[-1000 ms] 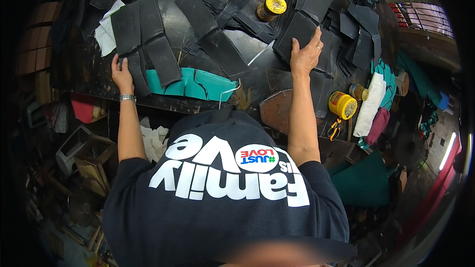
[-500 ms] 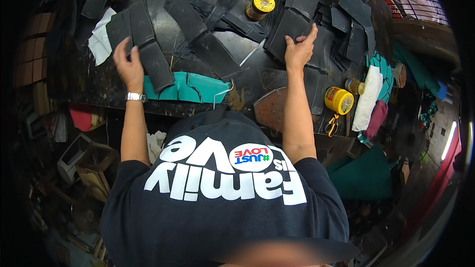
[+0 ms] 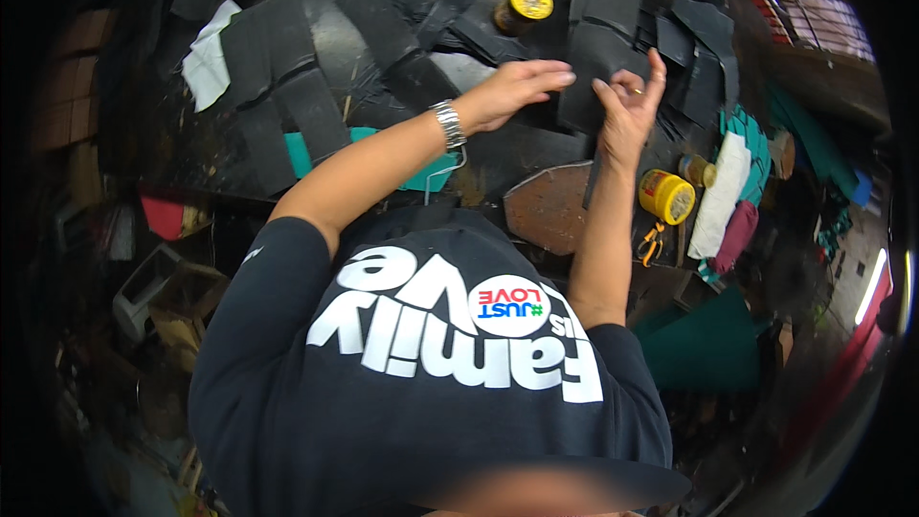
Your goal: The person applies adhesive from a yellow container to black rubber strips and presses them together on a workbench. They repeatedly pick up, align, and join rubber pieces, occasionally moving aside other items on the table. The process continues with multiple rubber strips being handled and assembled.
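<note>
My left hand (image 3: 512, 94), with a metal-banded watch on its wrist, reaches across the table with its fingers stretched out and nothing seen in them. Its fingertips are beside a stack of black sheet pieces (image 3: 595, 53). At the near right edge of that stack is my right hand (image 3: 629, 120), its thumb and a raised finger apart and another finger bent. Whether it touches the top piece I cannot tell. More black pieces (image 3: 271, 38) lie in overlapping rows at the left. Under my left forearm, a teal sheet (image 3: 426, 175) is partly hidden.
A yellow-lidded jar (image 3: 529, 6) stands behind the hands. To the right are a yellow tub (image 3: 667, 196), a small jar (image 3: 696, 169), orange-handled pliers (image 3: 652, 243) and a white cloth roll (image 3: 723, 196). A brown board (image 3: 549, 209) lies at the near edge; a white cloth (image 3: 210, 57) lies left.
My left hand has swung from the black pieces at the left over to the right-hand stack. My right hand has shifted slightly right and nearer, and its fingers have bent more.
</note>
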Demonstrator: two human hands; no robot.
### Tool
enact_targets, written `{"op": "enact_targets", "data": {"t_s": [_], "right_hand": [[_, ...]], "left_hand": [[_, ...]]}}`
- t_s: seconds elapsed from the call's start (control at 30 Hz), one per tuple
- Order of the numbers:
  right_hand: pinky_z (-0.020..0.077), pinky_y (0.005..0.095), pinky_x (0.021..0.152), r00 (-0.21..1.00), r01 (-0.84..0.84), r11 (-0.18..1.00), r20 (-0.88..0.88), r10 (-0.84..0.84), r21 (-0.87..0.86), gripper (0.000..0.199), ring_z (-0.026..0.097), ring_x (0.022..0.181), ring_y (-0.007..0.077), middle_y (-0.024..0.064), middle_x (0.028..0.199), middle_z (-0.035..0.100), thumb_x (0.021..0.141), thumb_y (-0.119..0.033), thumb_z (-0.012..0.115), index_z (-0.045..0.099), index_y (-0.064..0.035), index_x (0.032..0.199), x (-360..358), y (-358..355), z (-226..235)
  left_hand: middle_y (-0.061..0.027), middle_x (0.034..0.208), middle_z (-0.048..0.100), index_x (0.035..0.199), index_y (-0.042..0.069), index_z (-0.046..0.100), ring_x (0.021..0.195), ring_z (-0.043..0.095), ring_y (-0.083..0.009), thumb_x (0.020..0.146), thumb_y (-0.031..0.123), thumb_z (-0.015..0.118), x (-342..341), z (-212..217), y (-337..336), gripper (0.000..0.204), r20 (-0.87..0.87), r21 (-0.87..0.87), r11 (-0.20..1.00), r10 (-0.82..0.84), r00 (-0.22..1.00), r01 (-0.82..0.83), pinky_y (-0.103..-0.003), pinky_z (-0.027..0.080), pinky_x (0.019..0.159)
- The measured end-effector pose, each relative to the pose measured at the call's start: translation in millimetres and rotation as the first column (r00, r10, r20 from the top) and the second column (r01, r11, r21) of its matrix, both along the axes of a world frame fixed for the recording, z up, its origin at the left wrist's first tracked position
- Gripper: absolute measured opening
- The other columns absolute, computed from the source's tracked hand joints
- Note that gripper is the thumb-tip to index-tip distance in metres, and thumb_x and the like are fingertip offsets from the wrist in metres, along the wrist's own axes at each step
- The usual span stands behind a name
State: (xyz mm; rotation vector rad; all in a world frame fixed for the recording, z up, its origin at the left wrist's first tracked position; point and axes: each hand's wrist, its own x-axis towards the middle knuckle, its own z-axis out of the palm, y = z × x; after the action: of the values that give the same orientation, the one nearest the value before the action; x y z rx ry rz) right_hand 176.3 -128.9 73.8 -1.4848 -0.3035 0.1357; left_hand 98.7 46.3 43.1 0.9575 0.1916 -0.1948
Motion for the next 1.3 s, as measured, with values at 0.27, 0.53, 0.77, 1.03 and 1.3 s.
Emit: {"op": "enact_targets", "data": {"t_s": [0.27, 0.53, 0.77, 1.03, 1.3], "right_hand": [[0.0418, 0.0338, 0.107, 0.941, -0.306, 0.952, -0.160, 0.298, -0.027, 0.095, 0.051, 0.126, 0.0200, 0.0132, 0.152, 0.039, 0.077, 0.016, 0.064, 0.019, -0.0065, 0.159, -65.2, 14.1, 45.9], [0.0522, 0.0273, 0.083, 0.813, -0.492, 0.870, -0.334, 0.477, 0.044, 0.092, 0.063, 0.099, 0.0150, 0.0129, 0.117, 0.064, 0.081, 0.011, 0.068, 0.022, -0.0107, 0.159, -85.2, 57.4, -7.8], [0.0487, 0.0306, 0.067, 0.914, -0.383, 0.683, -0.147, 0.378, -0.622, 0.087, 0.059, 0.071, 0.0154, 0.0050, 0.083, 0.061, 0.080, 0.003, 0.074, 0.034, -0.0137, 0.155, -95.3, 93.6, -56.8], [0.0440, 0.0471, 0.094, 0.836, 0.379, 0.484, 0.516, 0.186, -0.788, 0.084, 0.055, 0.110, 0.0360, 0.0185, 0.121, 0.058, 0.075, -0.012, 0.081, 0.041, -0.0119, 0.149, -52.5, 47.1, -39.2], [0.0462, 0.0471, 0.090, 0.936, 0.298, 0.294, 0.338, 0.094, -0.908, 0.090, 0.058, 0.105, 0.0364, 0.0186, 0.115, 0.059, 0.075, -0.008, 0.079, 0.035, -0.0146, 0.153, -37.8, 20.9, -57.3]], "left_hand": [[-0.0060, 0.115, 0.070, 0.123, 0.004, 0.062, 0.105, 0.066, -0.0153, 0.089, 0.013, 0.076, 6.9, 41.6, 8.7, 0.038, 0.008, -0.343, 0.936, 0.089, 0.996, -0.080, -0.033, 0.053, 0.096], [-0.0072, 0.110, 0.072, 0.116, -0.001, 0.067, 0.097, 0.068, -0.0140, 0.089, 0.007, 0.075, -45.3, 16.8, 130.6, 0.030, 0.232, 0.037, 0.822, 0.546, 0.805, -0.568, -0.029, 0.054, 0.091], [-0.0115, 0.109, 0.072, 0.109, -0.003, 0.067, 0.097, 0.068, -0.0154, 0.088, 0.012, 0.077, -60.9, -56.9, 193.2, 0.028, 0.009, 0.491, 0.663, 0.645, 0.764, -0.565, -0.027, 0.054, 0.088], [-0.0113, 0.110, 0.073, 0.114, -0.004, 0.067, 0.095, 0.069, -0.0153, 0.089, 0.013, 0.077, -48.4, -85.4, 191.8, 0.032, 0.073, 0.584, 0.596, 0.637, 0.767, -0.551, -0.027, 0.054, 0.087], [-0.0085, 0.108, 0.073, 0.113, 0.000, 0.066, 0.095, 0.069, -0.0156, 0.094, 0.016, 0.070, -46.5, -75.6, 186.8, 0.025, 0.035, 0.410, 0.685, 0.648, 0.761, -0.602, -0.027, 0.054, 0.084]]}}
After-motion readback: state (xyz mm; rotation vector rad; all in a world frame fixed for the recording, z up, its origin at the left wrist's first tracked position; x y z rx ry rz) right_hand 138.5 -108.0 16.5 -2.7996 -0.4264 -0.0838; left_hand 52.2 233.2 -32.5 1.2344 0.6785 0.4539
